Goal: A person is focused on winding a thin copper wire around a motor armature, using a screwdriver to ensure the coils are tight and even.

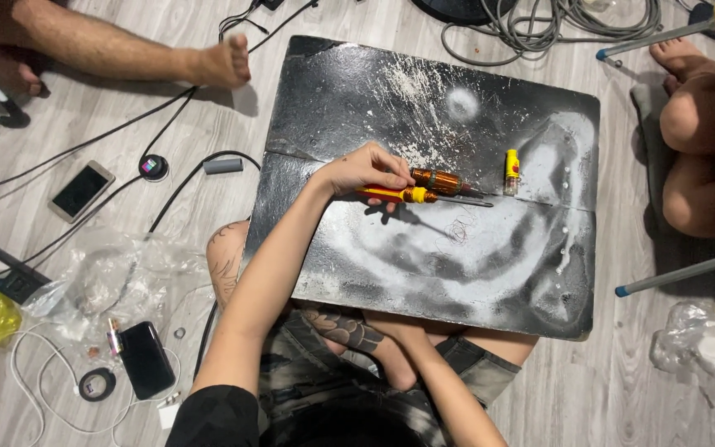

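My left hand reaches onto a black, white-smeared board lying across my lap. Its fingers close over the handles of two screwdrivers lying side by side: one with an amber handle, and one with a red and yellow handle whose shaft points right. A small bottle with a yellow cap lies just to the right of the tips. My right hand is tucked low by my tattooed leg under the board's near edge, with its fingers hidden.
Other people's bare legs lie at the top left and right. Cables, two phones, a tape roll, plastic bags and a power strip litter the wooden floor.
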